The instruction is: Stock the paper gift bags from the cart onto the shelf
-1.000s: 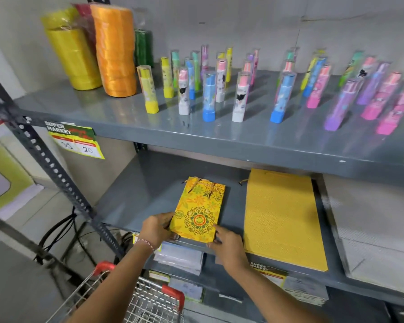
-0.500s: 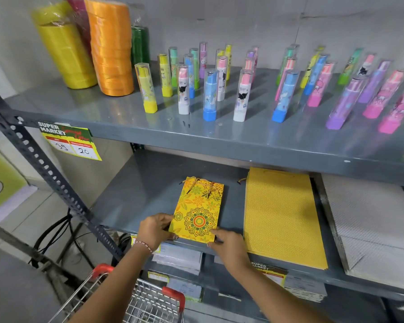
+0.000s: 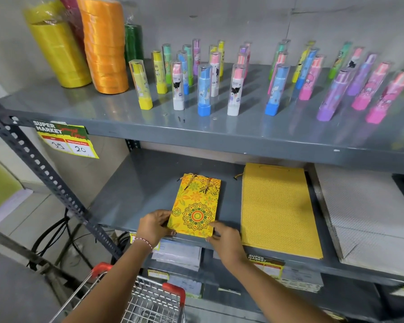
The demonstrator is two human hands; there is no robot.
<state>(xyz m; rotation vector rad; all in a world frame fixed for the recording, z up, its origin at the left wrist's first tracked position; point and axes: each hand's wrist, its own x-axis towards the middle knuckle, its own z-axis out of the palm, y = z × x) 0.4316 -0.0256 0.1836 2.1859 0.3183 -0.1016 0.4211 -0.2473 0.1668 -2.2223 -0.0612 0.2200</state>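
Over the one cart (image 3: 149, 299), the left hand (image 3: 153, 226) curls round the lower left corner of one floral gift bag (image 3: 196, 206) and the right hand (image 3: 226, 241) pinches its lower right corner, seemingly to square it flat at the middle shelf's (image 3: 135, 194) front edge. Rightward, apart, lie one yellow bag stack (image 3: 280, 210) and one pale stack (image 3: 364, 217), so a tidy row seems intended

Bright, even indoor light from above and front. Glossy upper shelf (image 3: 196, 134) shows soft glare and pale reflections of tubes (image 3: 233, 89) on grey metal. Tube shadows short, falling back and right. Dimmer lower shelf (image 3: 138, 194) sits under overhang, shaded toward rear. Wide-angle bend at edges: right-hand tubes lean, smear slightly. Centre sharp; bottom corners soft, dark.
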